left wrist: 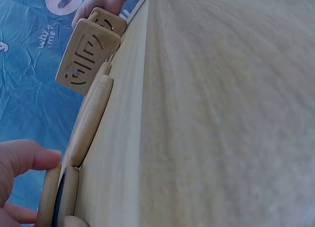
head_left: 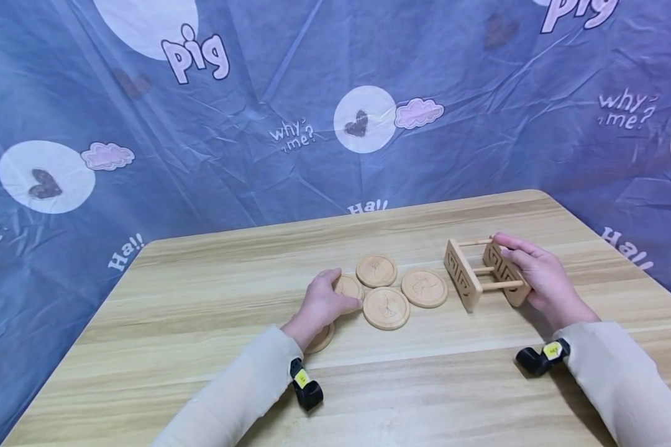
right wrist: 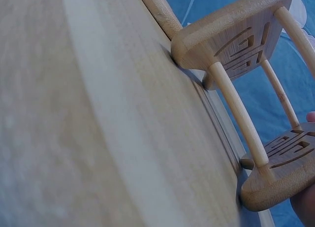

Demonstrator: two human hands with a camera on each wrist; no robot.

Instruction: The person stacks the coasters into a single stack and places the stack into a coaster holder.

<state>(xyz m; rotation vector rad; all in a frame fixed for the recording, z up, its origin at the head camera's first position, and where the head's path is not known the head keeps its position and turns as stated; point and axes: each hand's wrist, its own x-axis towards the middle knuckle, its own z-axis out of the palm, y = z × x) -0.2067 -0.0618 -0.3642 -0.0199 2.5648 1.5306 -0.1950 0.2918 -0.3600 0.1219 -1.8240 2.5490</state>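
My left hand (head_left: pixel 321 302) pinches a round wooden coaster (left wrist: pixel 49 192) by its edge, thumb on the near side. In the left wrist view this coaster sits just above another coaster (left wrist: pixel 70 192), with a dark gap between the two. To the right lie an engraved coaster (head_left: pixel 386 308), one behind it (head_left: pixel 376 270) and one nearer the rack (head_left: pixel 424 288). Partly hidden under my left wrist is a further coaster (head_left: pixel 321 339). My right hand (head_left: pixel 542 279) grips the right end panel of a wooden coaster rack (head_left: pixel 463 275), which has cut-out panels joined by thin rods.
Everything stands on a light wood-grain table (head_left: pixel 425 397). A blue printed cloth (head_left: pixel 246 155) hangs behind its far edge and along the right side. Each wrist carries a small black camera, one at the left (head_left: pixel 307 388) and one at the right (head_left: pixel 537 359).
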